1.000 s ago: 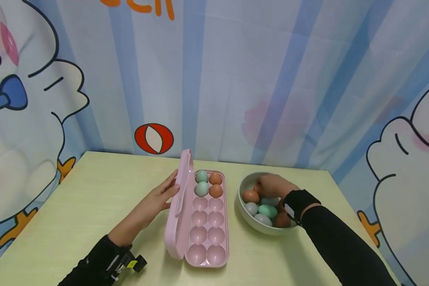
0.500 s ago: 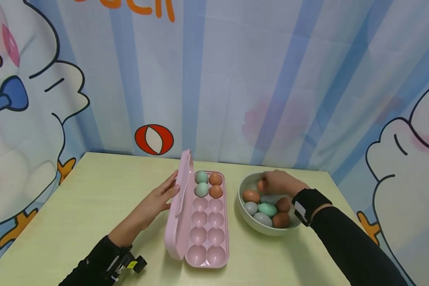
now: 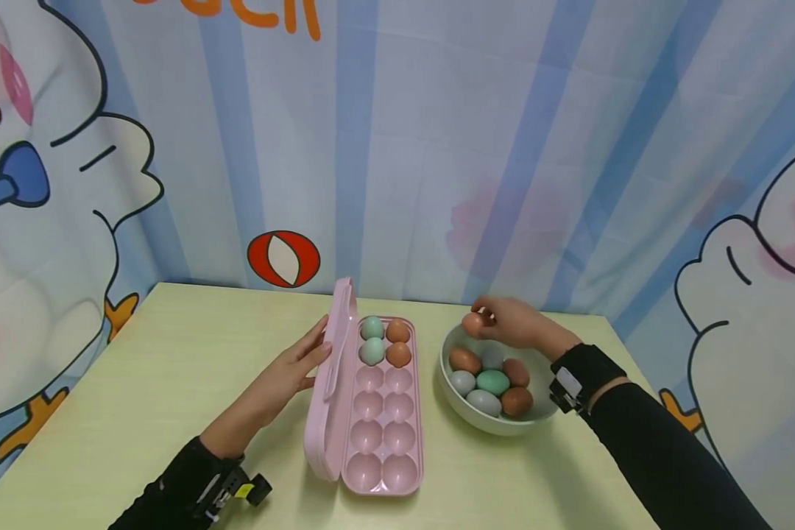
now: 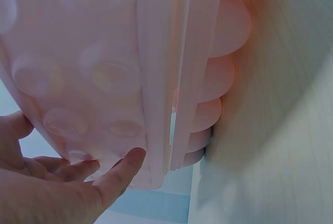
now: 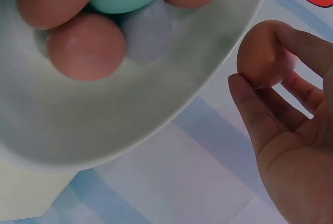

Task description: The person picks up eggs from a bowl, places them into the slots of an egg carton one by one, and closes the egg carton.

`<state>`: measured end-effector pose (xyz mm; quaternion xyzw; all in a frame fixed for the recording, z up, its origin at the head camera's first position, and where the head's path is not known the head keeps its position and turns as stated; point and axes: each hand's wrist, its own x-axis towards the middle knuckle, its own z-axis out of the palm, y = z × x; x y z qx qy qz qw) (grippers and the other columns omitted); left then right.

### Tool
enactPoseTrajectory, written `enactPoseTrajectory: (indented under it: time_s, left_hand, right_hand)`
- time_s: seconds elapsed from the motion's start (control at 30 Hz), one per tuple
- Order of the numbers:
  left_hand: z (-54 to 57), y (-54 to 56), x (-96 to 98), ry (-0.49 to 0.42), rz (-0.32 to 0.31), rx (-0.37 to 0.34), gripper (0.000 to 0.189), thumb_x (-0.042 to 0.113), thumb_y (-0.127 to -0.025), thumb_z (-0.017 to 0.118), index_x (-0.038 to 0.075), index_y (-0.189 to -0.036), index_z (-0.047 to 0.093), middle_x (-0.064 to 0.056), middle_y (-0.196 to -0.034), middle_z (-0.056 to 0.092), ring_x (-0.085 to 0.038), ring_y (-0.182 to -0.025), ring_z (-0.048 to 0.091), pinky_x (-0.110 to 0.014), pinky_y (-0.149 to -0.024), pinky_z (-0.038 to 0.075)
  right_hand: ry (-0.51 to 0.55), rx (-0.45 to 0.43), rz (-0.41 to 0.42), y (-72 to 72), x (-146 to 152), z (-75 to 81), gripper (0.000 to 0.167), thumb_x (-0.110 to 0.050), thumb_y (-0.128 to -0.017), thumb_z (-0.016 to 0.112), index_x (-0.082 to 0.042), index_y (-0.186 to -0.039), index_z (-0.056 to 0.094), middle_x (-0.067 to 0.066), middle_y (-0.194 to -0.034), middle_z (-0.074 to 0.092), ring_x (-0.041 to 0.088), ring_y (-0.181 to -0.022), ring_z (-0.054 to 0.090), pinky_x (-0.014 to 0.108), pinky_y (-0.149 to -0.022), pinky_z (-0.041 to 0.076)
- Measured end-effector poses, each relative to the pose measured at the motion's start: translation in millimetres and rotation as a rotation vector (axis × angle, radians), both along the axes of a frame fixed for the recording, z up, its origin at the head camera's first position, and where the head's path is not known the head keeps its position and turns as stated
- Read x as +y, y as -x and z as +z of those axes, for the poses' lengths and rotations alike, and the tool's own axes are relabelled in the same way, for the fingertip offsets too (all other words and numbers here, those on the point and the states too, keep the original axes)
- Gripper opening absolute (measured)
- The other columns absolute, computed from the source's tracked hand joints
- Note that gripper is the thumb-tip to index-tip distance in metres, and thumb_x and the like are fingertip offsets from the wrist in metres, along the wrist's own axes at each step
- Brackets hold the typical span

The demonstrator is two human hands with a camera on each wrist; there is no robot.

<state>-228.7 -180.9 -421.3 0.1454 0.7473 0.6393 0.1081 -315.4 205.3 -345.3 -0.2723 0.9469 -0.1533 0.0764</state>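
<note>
A pink egg box (image 3: 381,419) stands with its lid (image 3: 327,383) raised. Two pale green eggs (image 3: 372,351) and two brown eggs (image 3: 398,354) fill the cups at its far end. My left hand (image 3: 285,379) rests with extended fingers against the lid's outer side; in the left wrist view its fingertips (image 4: 136,155) touch the lid's bumpy surface. Between thumb and fingers, my right hand (image 3: 520,324) pinches a brown egg (image 5: 265,55) at the far rim of a pale bowl (image 3: 477,419). Inside the bowl lie several eggs: brown, greyish and one green (image 3: 493,382).
Box and bowl stand side by side on a pale yellow table (image 3: 192,353), with a strip of tabletop between them. Behind the table's far edge hangs a blue-striped cloth backdrop (image 3: 404,162) with cartoon figures.
My right hand has risen from among the eggs to the bowl's far rim, with the brown egg in its fingers. The left hand and the box have stayed put.
</note>
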Motion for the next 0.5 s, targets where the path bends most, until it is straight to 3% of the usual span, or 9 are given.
enactPoseTrajectory:
  time_s: [0.5]
  left_hand:
    - [-2.4,2.8,-0.6,-0.005,-0.008,0.006,0.065,0.045,-0.102,0.046,0.033,-0.158,0.014,-0.005,-0.162,0.016,-0.035,-0.143,0.026,-0.057,-0.103,0.039]
  right_hand:
    - [0.024,0.028,0.017,-12.5,-46,16.1,0.045,-0.032,-0.094,0.067,-0.01,-0.131,0.056,0.008,-0.115,0.064,0.025,-0.101,0.061,0.041,-0.085,0.05]
